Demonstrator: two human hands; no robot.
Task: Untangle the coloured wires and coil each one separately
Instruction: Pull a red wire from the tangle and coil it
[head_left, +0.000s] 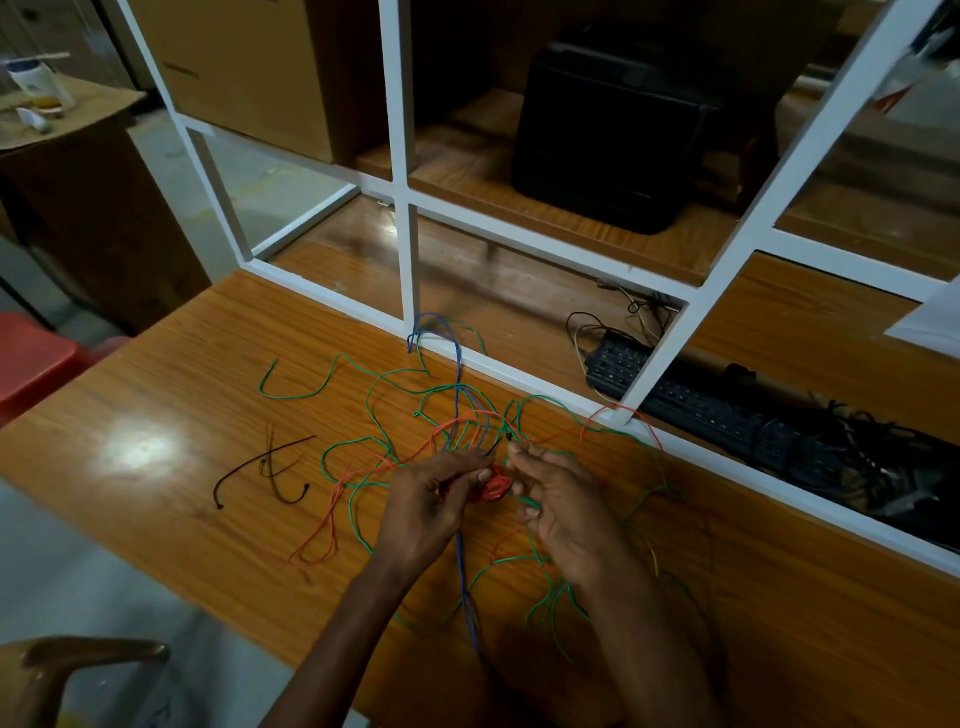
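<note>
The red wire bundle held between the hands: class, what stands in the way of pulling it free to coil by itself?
Green wire and blue wire loops cross the red wire bundle held by left hand and right hand.

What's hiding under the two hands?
Under the left hand and right hand lies the wire tangle: a red bunch shows between them, and a blue wire and green wires come out below. How the wires cross beneath the palms is covered.

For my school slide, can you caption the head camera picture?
Two hands pick at tangled green, red and blue wires.
</note>
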